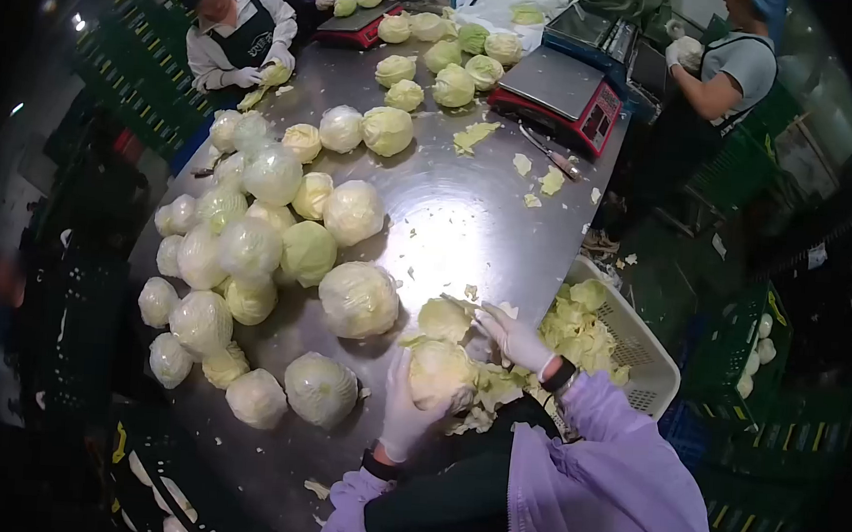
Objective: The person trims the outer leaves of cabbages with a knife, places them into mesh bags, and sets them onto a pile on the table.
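Note:
My left hand (410, 406), in a white glove, is wrapped round the side of a pale cabbage (442, 374) at the table's near edge. A loose outer leaf (444, 320) stands up at the cabbage's far side. My right hand (517, 342), also gloved, is just right of that leaf with its fingers drawn together and pointing left. A thin dark-edged thing shows by its fingertips; I cannot make out what it is. Torn leaves (495, 387) lie between the cabbage and my body. A large wrapped cabbage (358, 301) sits to the left.
Many film-wrapped cabbages (250, 247) crowd the left of the metal table (438, 228). A white basket (651, 377) of leaves stands right. Farther off are a red scale (553, 98), a knife (550, 155) and co-workers (245, 40) handling cabbages. Green crates (732, 368) line the right.

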Available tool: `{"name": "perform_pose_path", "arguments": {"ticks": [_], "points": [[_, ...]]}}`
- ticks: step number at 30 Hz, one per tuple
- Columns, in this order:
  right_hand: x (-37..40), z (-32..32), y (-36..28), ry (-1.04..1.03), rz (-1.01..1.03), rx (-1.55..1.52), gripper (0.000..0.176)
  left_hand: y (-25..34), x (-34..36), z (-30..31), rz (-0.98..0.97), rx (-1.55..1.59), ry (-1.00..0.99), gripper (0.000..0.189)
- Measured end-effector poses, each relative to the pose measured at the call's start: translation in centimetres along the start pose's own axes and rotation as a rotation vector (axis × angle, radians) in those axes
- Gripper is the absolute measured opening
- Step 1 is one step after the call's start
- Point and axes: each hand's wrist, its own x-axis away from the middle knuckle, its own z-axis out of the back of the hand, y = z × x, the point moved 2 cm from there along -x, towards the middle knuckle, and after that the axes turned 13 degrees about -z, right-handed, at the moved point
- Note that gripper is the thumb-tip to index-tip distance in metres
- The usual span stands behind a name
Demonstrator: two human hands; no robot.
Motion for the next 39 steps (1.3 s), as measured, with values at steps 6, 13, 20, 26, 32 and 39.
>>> {"name": "perform_pose_path", "arguments": {"ticks": [6, 13, 20, 26, 32, 39], "points": [[3.7, -5.1, 0.6, 0.410, 0.226, 0.460, 0.057, 1.9, -1.1, -1.3, 0.062, -0.119, 0.154, 0.092], [2.0, -2.5, 3.5, 0.355, 0.395, -0.012, 0.051, 2.1, -1.2, -1.4, 0.091, -0.170, 0.093, 0.094], [1.5, -2.9, 3.3, 0.213, 0.205, 0.235, 0.063, 2.6, -0.7, -1.8, -0.035, -0.237, 0.056, 0.095], [3.7, 0.1, 2.6, -0.184, -0.136, -0.056, 0.049, 1.1, -0.6, -0.3, -0.014, -0.066, -0.014, 0.095], [-0.1, -0.6, 6.1, 0.041, 0.083, -0.155, 0.040, -3.8, 5.1, 1.7, 0.279, 0.552, 0.099, 0.104], [5.2, -4.2, -1.3, 0.286, 0.587, 0.413, 0.056, 0.4, 4.8, 2.5, 0.130, -0.237, 0.070, 0.111]]}}
